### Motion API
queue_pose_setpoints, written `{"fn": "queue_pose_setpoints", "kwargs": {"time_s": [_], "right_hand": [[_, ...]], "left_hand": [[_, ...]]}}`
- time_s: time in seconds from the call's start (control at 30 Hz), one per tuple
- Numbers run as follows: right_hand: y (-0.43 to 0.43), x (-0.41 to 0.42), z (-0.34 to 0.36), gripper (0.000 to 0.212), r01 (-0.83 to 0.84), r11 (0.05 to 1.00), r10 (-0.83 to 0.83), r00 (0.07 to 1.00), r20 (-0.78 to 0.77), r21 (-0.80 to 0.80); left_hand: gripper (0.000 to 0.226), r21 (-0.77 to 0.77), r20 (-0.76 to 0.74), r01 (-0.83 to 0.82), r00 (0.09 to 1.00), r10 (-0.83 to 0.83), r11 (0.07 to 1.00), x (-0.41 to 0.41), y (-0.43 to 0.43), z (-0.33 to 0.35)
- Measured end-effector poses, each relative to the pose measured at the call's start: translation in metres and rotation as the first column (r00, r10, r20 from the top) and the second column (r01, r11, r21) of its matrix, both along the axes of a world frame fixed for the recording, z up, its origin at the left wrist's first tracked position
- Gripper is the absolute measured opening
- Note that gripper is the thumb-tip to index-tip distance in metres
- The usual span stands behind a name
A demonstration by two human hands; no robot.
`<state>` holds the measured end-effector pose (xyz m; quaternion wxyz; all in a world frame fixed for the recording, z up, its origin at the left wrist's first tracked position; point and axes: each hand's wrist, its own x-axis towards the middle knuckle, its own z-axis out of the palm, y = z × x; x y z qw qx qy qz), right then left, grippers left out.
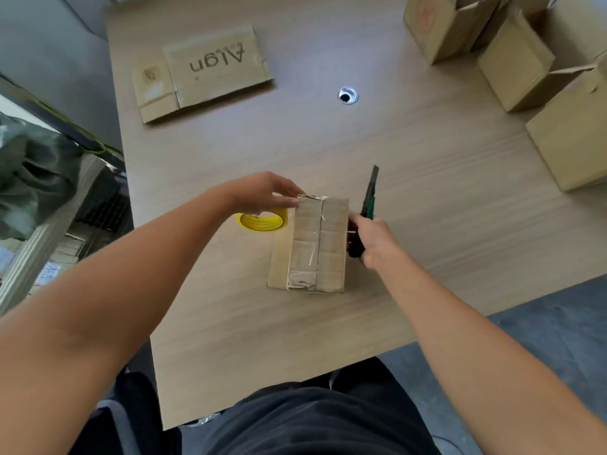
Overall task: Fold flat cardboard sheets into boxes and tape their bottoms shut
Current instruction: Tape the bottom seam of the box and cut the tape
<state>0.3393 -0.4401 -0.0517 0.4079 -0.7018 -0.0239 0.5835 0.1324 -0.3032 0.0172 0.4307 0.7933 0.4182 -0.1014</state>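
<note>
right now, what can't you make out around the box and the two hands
All in the head view:
- Tape roll: far side hidden under the left hand; whether its fingers pinch tape or just press the box corner is unclear.
- Knife: handle buried in the right hand; blade tip too small to judge.
- Finished boxes: cut off by the right edge.
- Stamp on the flat cardboard: blurred.

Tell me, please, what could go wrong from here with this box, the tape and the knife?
1. The knife in the right hand is close to the far edge of the box, where the left hand pinches the tape; a cut there could nick those fingers.
2. The tape along the box seam looks wrinkled, so the bottom might not hold.
</note>
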Motion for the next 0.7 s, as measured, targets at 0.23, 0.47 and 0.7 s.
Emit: {"fn": "queue_pose_setpoints", "kwargs": {"time_s": [0.23,0.47,0.7], "right_hand": [[0.002,0.001,0.026,0.031,-0.275,0.955,0.295,0.878,0.377,-0.107],[-0.018,-0.029,0.077,0.038,-0.781,0.592,0.549,0.207,0.81,-0.201],[-0.037,-0.05,0.078,0.057,-0.823,0.395,0.705,-0.013,0.709,-0.408]], "left_hand": [[0.027,-0.098,0.094,-0.204,0.973,0.213,0.974,-0.023,-0.039,-0.025],[0.03,0.044,0.084,-0.326,0.943,0.321,0.945,-0.015,-0.069,-0.034],[0.031,0.092,0.085,-0.415,0.909,0.409,0.905,-0.027,-0.093,-0.03]]}}
